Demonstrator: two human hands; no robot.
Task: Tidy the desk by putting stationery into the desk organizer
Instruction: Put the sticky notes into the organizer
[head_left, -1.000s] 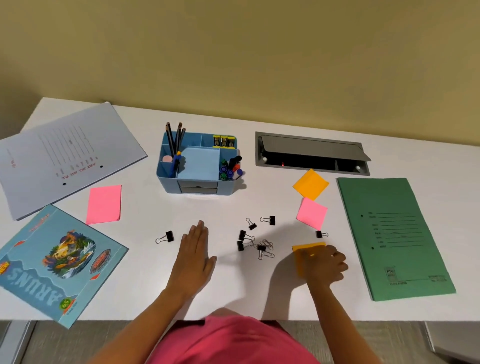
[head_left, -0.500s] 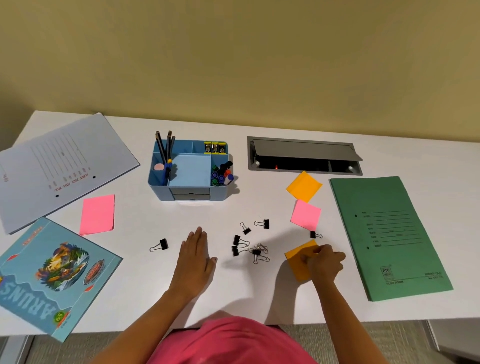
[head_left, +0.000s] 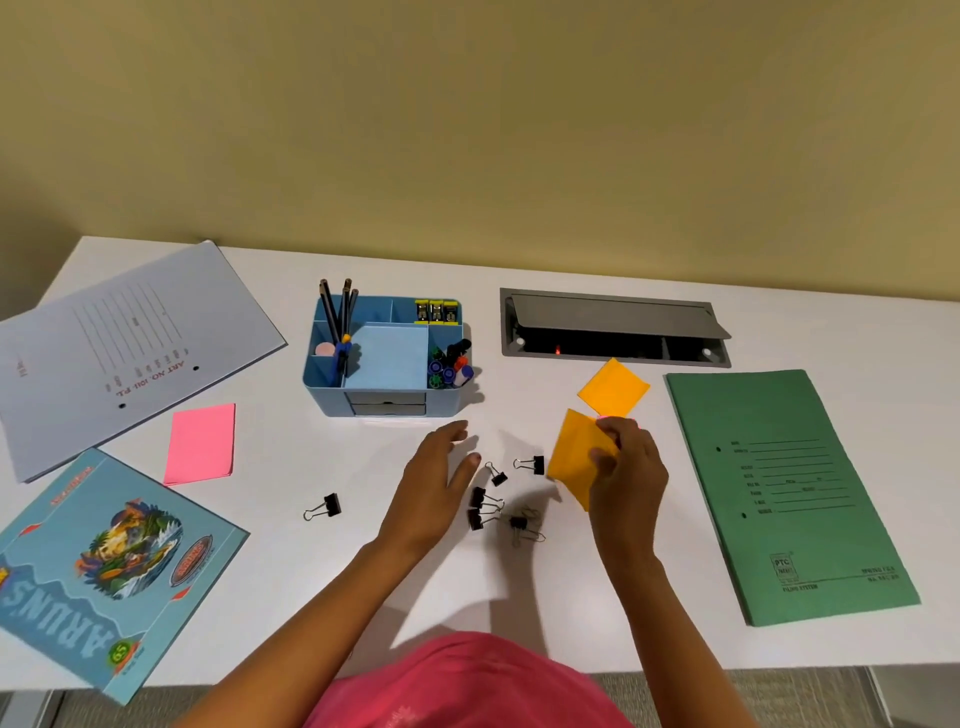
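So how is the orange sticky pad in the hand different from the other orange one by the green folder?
The held orange pad is pinched in the right hand and lifted at a tilt; the other orange pad lies flat on the desk, untouched. The held one is partly hidden by fingers; the other shows whole. The held one sits nearer the binder clips. Both are square and the same orange.

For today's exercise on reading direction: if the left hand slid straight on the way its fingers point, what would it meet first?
Most likely the desk organizer: the left hand points up and slightly right toward its front wall, with only bare desk between. Height above the desk is unclear.
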